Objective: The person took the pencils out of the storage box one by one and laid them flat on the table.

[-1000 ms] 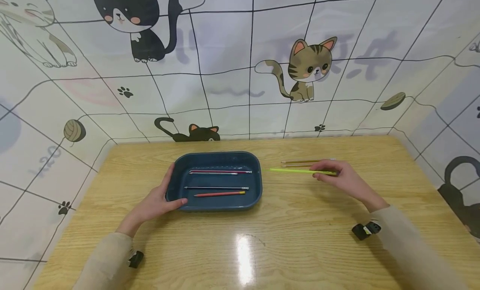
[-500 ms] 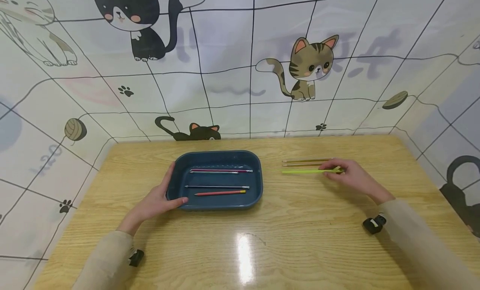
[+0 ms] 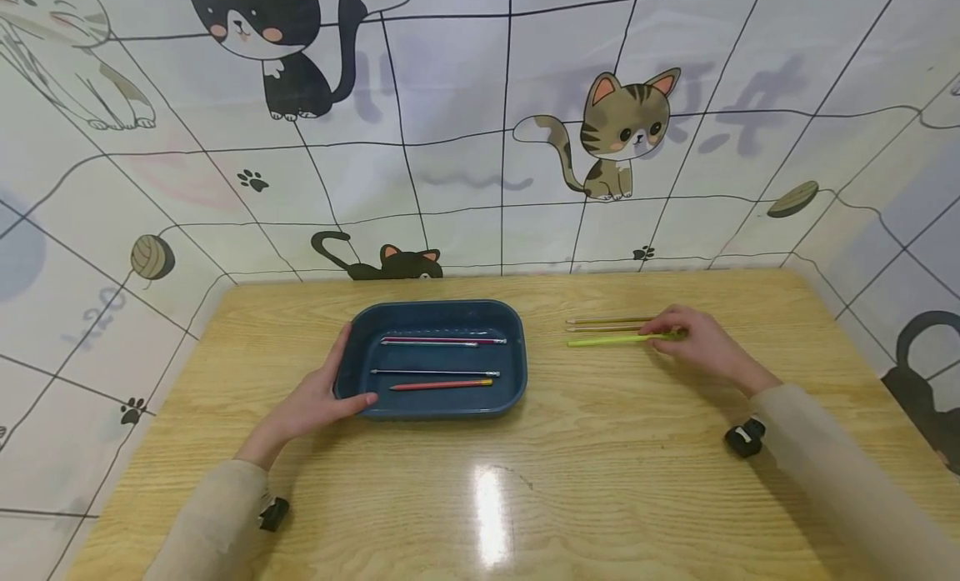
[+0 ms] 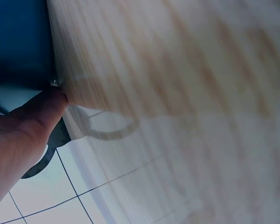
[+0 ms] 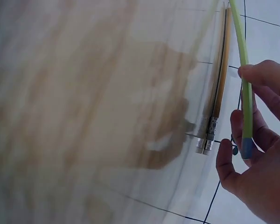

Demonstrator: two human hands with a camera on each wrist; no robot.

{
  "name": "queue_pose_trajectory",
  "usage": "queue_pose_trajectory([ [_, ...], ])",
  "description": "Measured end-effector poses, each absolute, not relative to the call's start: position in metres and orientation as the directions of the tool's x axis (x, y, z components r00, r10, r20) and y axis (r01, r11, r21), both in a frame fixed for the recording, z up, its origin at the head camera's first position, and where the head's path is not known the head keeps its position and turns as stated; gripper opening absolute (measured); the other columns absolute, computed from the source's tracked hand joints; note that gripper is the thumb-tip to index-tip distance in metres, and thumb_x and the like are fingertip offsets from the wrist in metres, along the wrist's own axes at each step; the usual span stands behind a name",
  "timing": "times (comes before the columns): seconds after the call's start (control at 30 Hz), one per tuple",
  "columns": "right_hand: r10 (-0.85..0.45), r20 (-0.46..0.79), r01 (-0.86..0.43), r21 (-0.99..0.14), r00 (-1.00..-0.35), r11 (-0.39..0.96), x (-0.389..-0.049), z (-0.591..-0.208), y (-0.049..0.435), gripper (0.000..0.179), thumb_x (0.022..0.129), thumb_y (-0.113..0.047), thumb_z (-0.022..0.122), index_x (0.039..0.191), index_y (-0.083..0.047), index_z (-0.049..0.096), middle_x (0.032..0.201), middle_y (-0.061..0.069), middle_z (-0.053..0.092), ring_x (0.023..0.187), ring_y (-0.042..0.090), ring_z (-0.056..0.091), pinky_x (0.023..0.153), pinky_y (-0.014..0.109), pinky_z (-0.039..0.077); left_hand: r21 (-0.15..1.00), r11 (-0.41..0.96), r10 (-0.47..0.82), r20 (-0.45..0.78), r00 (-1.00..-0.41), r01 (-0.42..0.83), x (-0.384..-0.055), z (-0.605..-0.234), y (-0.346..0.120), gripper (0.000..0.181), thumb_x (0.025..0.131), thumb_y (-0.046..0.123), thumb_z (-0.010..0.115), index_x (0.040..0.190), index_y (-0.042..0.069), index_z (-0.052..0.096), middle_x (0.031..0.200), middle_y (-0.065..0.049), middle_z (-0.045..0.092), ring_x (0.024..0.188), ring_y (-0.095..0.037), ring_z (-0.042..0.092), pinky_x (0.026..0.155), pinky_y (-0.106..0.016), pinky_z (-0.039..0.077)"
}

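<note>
My left hand [image 3: 309, 406] grips the left end of a dark blue rectangular tray [image 3: 450, 408], thumb over the near rim and fingers along the outer side wall. In the left wrist view the thumb [image 4: 42, 109] meets the tray's edge. Several pencils lie in the tray, among them a red pencil [image 3: 441, 386] with a yellow end. Right of the tray, my right hand [image 3: 697, 339] pinches a yellow-green pencil [image 3: 603, 342] near its right end. The right wrist view shows its blue-grey end [image 5: 246, 148]. Two gold-brown pencils [image 3: 603, 321] lie just beyond it, silver ferrules showing in that view.
The wooden table [image 3: 600, 481] reaches back to a white cloth [image 3: 450, 172] printed with cats and grid lines, which also rises at both sides. A bright light reflection [image 3: 491, 514] shows on the near tabletop.
My right hand has moved to the right with the yellow-green pencil, away from the tray and alongside the two gold-brown pencils. My left hand stays on the tray.
</note>
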State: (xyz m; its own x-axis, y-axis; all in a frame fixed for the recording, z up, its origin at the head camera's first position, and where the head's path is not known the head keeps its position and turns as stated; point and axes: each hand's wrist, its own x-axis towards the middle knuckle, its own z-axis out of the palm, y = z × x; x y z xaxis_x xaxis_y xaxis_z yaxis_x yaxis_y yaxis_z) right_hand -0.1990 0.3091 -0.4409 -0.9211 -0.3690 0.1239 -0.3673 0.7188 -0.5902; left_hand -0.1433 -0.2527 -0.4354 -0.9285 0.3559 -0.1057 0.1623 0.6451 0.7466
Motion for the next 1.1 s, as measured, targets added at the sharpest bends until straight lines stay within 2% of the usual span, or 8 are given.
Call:
queue_pose_trajectory([
  [0.37,-0.397,0.054,-0.364,-0.529,-0.916,0.767,-0.206,-0.439,0.305,0.017,0.085,-0.004,0.072,0.102,-0.003,0.074,0.097,0.008,0.066,0.09,0.027,0.059,0.077,0.046,0.045,0.75,0.64,0.361,-0.101,-0.927,0.168,-0.145,-0.435,-0.253,0.109,0.085,0.032,0.073,0.155,0.02,-0.008,0.154,-0.031,0.013,0.13,-0.053,0.032,0.103,-0.064,0.026],
  [0.83,-0.413,0.074,-0.391,-0.504,-0.908,0.77,-0.211,-0.439,0.303,0.014,0.083,-0.004,0.075,0.097,-0.004,0.075,0.093,0.008,0.067,0.089,0.03,0.06,0.077,0.048,0.045,0.759,0.63,0.365,-0.104,-0.925,0.164,-0.143,-0.434,-0.252,0.109,0.085,0.032,0.074,0.155,0.02,-0.008,0.155,-0.03,0.012,0.132,-0.052,0.03,0.103,-0.064,0.025],
  [1.1,-0.409,0.039,-0.373,-0.496,-0.912,0.784,-0.213,-0.439,0.301,0.013,0.083,-0.003,0.073,0.096,-0.003,0.075,0.092,0.007,0.066,0.085,0.025,0.059,0.074,0.043,0.045,0.755,0.637,0.357,-0.114,-0.927,0.153,-0.143,-0.434,-0.253,0.108,0.085,0.033,0.073,0.155,0.02,-0.009,0.155,-0.03,0.011,0.132,-0.053,0.029,0.103,-0.065,0.025],
])
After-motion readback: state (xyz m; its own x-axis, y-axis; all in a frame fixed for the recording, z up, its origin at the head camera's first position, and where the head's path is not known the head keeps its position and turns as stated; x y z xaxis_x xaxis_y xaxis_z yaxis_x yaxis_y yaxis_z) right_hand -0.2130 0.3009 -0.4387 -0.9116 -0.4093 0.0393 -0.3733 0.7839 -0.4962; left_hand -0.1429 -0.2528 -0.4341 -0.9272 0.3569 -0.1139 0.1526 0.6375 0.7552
